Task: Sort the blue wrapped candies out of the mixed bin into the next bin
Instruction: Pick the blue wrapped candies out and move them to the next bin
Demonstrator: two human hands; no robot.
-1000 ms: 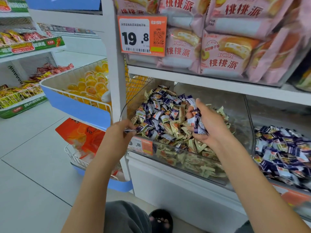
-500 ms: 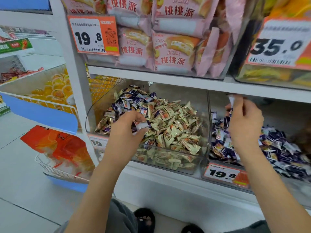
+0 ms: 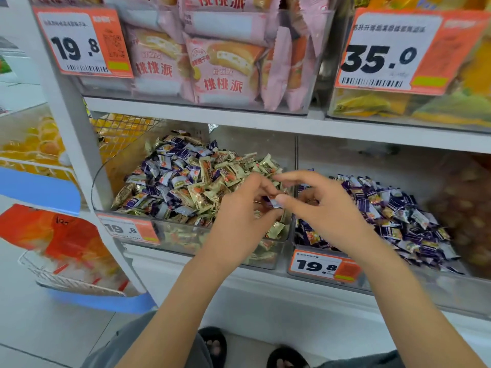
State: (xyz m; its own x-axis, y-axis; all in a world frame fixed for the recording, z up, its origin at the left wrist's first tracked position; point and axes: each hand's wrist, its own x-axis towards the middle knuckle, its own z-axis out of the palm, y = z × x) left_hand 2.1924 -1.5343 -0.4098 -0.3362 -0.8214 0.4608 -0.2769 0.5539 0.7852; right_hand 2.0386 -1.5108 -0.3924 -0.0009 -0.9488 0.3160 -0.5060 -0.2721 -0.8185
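Over the clear plastic mixed bin's (image 3: 276, 257) right wall, left hand (image 3: 239, 221) and right hand (image 3: 322, 208) apparently both pinch one small blue-wrapped candy (image 3: 275, 202).

The left hand (image 3: 240, 208) and right hand (image 3: 322, 205) cover the wall between the mixed bin (image 3: 186, 236) and the next bin (image 3: 300, 235), hiding the candies beneath them. Only a corner of a blue wrapped candy (image 3: 275, 202) shows between the fingers, so which hand pinches it cannot be told. The small print on the price tags (image 3: 316, 265) is blurred, and the brown packets (image 3: 467, 208) at far right are smeared and cut by the edge.
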